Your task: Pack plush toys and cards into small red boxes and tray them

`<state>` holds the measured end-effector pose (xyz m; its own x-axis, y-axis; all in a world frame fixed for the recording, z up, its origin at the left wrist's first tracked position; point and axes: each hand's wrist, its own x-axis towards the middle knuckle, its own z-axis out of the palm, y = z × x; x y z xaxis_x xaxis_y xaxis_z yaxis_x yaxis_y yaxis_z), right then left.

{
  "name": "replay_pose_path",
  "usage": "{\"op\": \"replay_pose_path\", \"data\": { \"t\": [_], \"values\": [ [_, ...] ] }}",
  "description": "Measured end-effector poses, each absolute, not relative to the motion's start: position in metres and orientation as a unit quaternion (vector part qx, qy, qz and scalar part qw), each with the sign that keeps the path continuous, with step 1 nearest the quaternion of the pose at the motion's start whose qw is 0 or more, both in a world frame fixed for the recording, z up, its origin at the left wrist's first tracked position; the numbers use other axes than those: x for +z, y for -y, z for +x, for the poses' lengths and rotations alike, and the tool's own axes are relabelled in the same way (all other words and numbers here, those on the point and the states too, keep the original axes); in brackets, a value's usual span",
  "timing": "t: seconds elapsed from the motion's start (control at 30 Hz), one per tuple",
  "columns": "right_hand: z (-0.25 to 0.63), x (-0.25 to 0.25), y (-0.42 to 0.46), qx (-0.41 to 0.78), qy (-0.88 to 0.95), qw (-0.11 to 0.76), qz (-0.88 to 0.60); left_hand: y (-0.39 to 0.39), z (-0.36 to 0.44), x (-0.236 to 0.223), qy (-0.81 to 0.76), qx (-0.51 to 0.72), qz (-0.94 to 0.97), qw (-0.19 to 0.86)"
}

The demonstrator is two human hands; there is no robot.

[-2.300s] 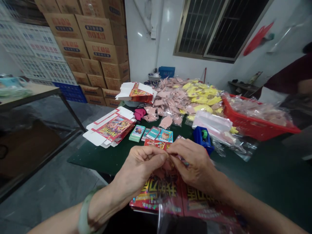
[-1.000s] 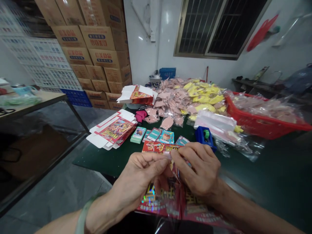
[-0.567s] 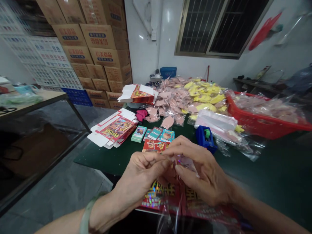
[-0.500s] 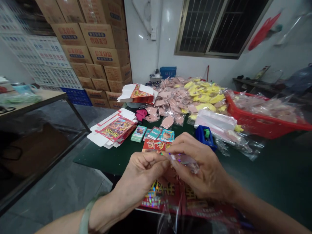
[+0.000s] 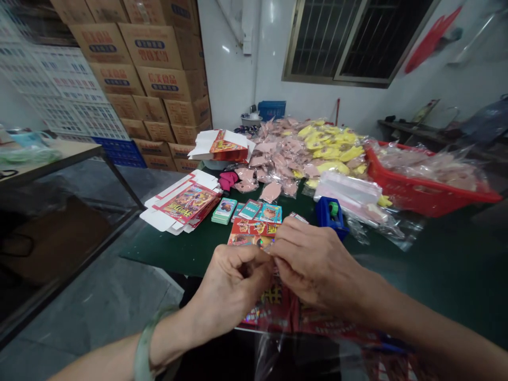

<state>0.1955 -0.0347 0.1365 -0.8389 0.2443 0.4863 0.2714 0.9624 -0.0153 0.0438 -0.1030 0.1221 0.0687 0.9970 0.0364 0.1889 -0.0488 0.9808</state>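
Note:
My left hand (image 5: 234, 286) and my right hand (image 5: 317, 264) meet above the near edge of a green-topped table, pinching a small shiny plastic packet (image 5: 270, 247). Most of the packet is hidden by my fingers. Under my hands lie red printed card boxes (image 5: 273, 312), partly covered by a clear plastic sheet (image 5: 273, 352). A pale jade bangle (image 5: 148, 338) circles my left wrist. Just beyond my fingertips are red printed cards (image 5: 254, 227), with several teal card packs (image 5: 254, 210) farther on.
Flat white-and-red box blanks (image 5: 182, 203) lie left on the table. Farther back are heaped pink and yellow bagged items (image 5: 305, 148). A blue tape dispenser (image 5: 330, 214) stands right of my hands, with a red basket (image 5: 413, 185) beyond. Stacked cartons (image 5: 151, 69) rise behind.
My hands have closed in around the shiny packet, which showed clearly beside my right fingers earlier and is now mostly hidden. The view has tipped slightly, and more of the red cards shows beyond my hands.

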Motion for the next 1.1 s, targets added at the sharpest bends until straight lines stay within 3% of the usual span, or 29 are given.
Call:
{"op": "replay_pose_path", "data": {
  "t": [0.17, 0.37, 0.53, 0.77, 1.1],
  "values": [
    [0.192, 0.126, 0.028, 0.09, 0.923, 0.328, -0.182, 0.101, 0.043, 0.121, -0.524, 0.438, 0.571, 0.456],
    [0.196, 0.126, 0.02, 0.23, 0.86, 0.365, -0.274, 0.101, 0.042, 0.118, -0.527, 0.437, 0.554, 0.473],
    [0.201, 0.13, 0.036, 0.138, 0.915, 0.336, -0.175, 0.1, 0.041, 0.118, -0.52, 0.433, 0.572, 0.463],
    [0.197, 0.124, 0.043, 0.022, 0.944, 0.283, -0.171, 0.102, 0.042, 0.112, -0.506, 0.438, 0.59, 0.45],
    [0.199, 0.129, 0.032, 0.26, 0.864, 0.343, -0.261, 0.105, 0.041, 0.112, -0.515, 0.436, 0.569, 0.47]
  ]
}}
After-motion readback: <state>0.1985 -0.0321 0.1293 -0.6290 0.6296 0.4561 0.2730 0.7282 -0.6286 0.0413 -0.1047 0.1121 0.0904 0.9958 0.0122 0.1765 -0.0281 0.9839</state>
